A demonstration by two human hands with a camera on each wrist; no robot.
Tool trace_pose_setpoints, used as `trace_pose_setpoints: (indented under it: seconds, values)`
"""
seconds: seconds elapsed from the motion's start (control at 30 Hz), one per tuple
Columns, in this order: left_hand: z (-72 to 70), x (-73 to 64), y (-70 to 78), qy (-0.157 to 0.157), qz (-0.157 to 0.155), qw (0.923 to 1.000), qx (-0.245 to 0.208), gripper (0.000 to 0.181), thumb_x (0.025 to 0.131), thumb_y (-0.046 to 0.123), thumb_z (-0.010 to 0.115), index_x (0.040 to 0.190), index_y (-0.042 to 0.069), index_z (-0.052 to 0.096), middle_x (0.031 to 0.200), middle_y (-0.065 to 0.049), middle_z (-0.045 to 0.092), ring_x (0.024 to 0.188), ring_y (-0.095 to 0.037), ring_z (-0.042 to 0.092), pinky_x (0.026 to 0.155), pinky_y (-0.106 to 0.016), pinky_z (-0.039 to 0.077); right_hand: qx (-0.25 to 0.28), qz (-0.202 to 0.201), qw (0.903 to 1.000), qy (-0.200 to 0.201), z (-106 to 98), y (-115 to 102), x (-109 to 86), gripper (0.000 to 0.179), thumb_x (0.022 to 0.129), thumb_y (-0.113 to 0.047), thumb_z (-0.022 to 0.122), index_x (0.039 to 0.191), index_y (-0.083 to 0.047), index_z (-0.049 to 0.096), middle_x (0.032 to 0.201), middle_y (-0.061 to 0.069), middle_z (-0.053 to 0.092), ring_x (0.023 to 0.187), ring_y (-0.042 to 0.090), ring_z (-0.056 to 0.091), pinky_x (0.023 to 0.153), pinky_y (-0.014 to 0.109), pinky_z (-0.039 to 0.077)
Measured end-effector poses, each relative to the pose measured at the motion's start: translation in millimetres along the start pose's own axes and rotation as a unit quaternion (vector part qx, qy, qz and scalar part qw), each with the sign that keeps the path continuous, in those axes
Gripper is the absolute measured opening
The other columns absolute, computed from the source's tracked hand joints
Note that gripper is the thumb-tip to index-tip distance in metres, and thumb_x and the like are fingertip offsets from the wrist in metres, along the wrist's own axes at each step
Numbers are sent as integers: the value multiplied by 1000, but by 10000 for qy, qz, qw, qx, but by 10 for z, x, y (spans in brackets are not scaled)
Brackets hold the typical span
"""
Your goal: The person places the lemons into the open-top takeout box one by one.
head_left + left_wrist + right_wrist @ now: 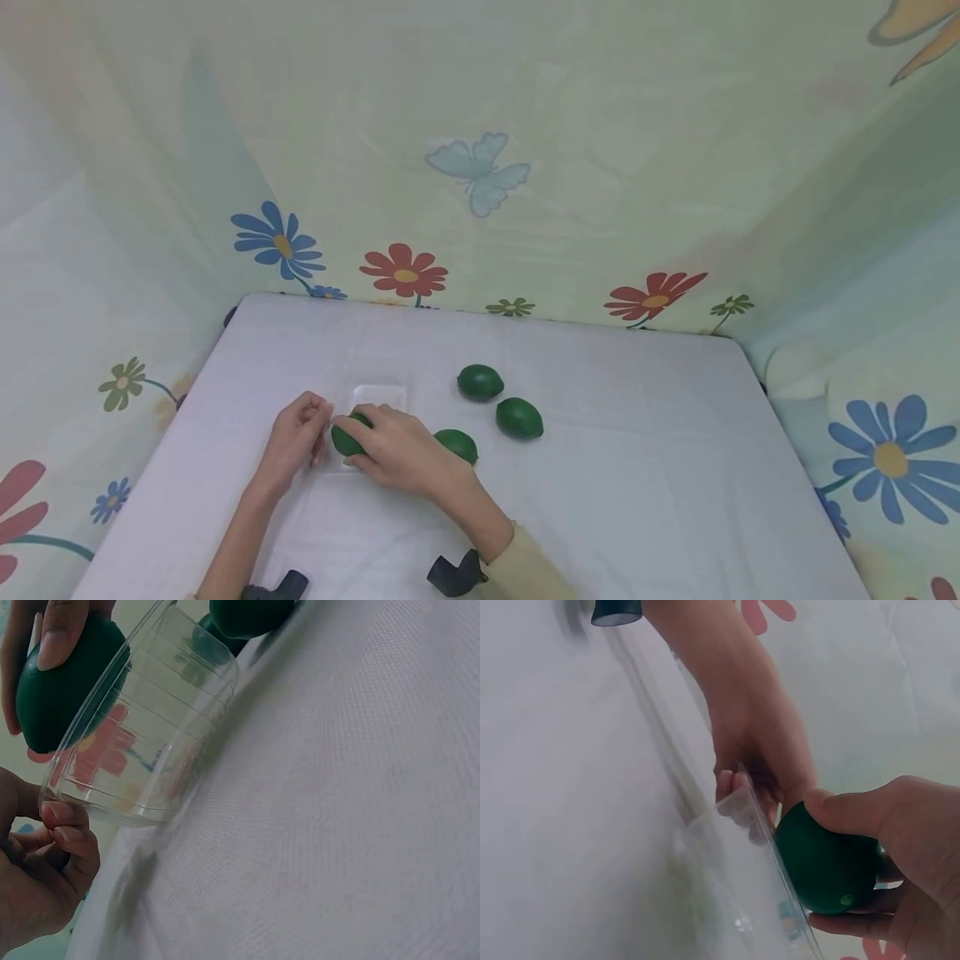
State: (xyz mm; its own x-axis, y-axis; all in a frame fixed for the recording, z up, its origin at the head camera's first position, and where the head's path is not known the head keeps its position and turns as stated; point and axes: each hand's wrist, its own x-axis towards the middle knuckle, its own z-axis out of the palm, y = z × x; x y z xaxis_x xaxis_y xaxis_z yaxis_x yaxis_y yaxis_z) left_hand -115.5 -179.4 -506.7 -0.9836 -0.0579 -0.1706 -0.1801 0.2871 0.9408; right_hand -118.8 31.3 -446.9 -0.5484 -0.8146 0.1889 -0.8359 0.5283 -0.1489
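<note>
A clear plastic container stands on the white tablecloth, at the left part of the table. My left hand pinches its rim at the near left side, thumb and fingertips curled on the edge, as the left wrist view shows. A dark green lime is gripped between the thumb and fingers of my right hand, at the container's opening. In the head view the lime covers part of the container, and my right hand hides more of it.
Right of the container, one green lime lies partly behind my right wrist. Two more limes, one farther back and one to the right, rest on the white table. A flowered curtain surrounds the table's back and sides.
</note>
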Motion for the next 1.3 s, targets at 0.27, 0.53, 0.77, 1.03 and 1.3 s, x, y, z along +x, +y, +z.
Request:
trace_pose_setpoints:
  seconds: [0.27, 0.53, 0.77, 1.03, 1.3]
  values:
    - [-18, -12, -28, 31, -31, 10000, -20, 26, 108, 22, 52, 110, -4, 54, 56, 0, 48, 42, -13, 43, 44, -27, 43, -280, 54, 9992, -266, 106, -79, 63, 49, 101, -34, 67, 146, -17, 55, 130, 4, 64, 110, 16, 66, 100, 27, 53]
    - [-26, -21, -23, 24, -59, 10000, -21, 27, 108, 24, 52, 111, -4, 53, 58, -1, 50, 43, -13, 45, 44, -27, 44, -240, 74, 9993, -294, 153, -77, 84, 50, 101, -34, 67, 147, -16, 55, 128, 4, 65, 108, 15, 66, 97, 26, 54]
    - [-32, -24, -16, 82, -108, 9999, 21, 25, 108, 22, 51, 109, -4, 54, 56, 0, 49, 42, -14, 44, 44, -27, 44, -147, 217, 9980, -573, 176, -73, 119, 48, 101, -34, 67, 145, -17, 56, 125, 3, 66, 103, 13, 66, 87, 22, 56]
    - [2, -14, 4, 49, -106, 9999, -107, 25, 108, 21, 52, 109, -4, 53, 61, -1, 50, 43, -13, 46, 43, -27, 45, 238, 687, 9906, -1159, 183, -21, 147, 46, 102, -34, 66, 144, -18, 58, 119, 1, 67, 96, 9, 64, 80, 20, 53]
    - [23, -2, 28, -23, -62, 9998, -201, 26, 108, 22, 53, 109, -4, 52, 60, -1, 49, 43, -13, 45, 43, -26, 44, 411, 900, 9862, -1326, 205, 20, 137, 46, 101, -35, 67, 143, -18, 59, 121, 2, 67, 95, 9, 64, 80, 20, 53]
